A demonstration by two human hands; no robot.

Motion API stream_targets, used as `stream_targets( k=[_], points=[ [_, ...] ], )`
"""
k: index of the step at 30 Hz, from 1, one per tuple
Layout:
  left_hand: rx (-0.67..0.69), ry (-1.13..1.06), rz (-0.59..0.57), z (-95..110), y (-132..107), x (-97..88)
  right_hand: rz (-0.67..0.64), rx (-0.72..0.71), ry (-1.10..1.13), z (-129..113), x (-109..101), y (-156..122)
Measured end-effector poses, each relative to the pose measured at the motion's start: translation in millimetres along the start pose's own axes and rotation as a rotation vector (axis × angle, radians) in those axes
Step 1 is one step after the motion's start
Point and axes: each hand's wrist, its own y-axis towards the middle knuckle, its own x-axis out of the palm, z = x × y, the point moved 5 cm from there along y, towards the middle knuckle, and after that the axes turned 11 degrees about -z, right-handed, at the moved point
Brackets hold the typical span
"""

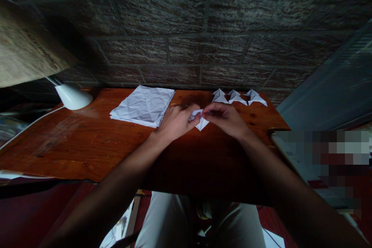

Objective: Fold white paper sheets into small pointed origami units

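Note:
Between my two hands is a small piece of folded white paper [202, 124], its lower tip pointing toward me. My left hand [181, 119] pinches its left side between thumb and fingers. On the right side my right hand [222, 116] has thumb and forefinger pressed together at the paper's upper edge. Part of the paper is hidden behind the fingers. Left of my left hand lies a stack of creased white paper sheets [142, 105]. Beyond my right hand, three folded paper pieces [237, 97] stand in a row near the wall.
All this is on a brown wooden table [84, 139] against a dark stone-block wall [186, 46]. A lamp with a white base [74, 97] and a beige shade [26, 46] stands at the left, its white cord running along the table's left side. A blurred, pixelated area covers the right.

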Motion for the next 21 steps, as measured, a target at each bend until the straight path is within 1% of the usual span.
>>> stream_targets(
  k=[6,14,21],
  points=[
    [0.004,-0.033,-0.005,-1.3,0.1,0.4,0.013,-0.009,0.000,2.1,1.0,1.1],
    [-0.034,-0.010,0.023,1.8,-0.6,1.1,0.053,0.021,0.107,6.7,-0.4,1.0],
    [-0.025,0.032,0.032,7.8,0.3,-0.1,0.076,0.021,0.060,10.5,-3.2,1.9]
  ],
)
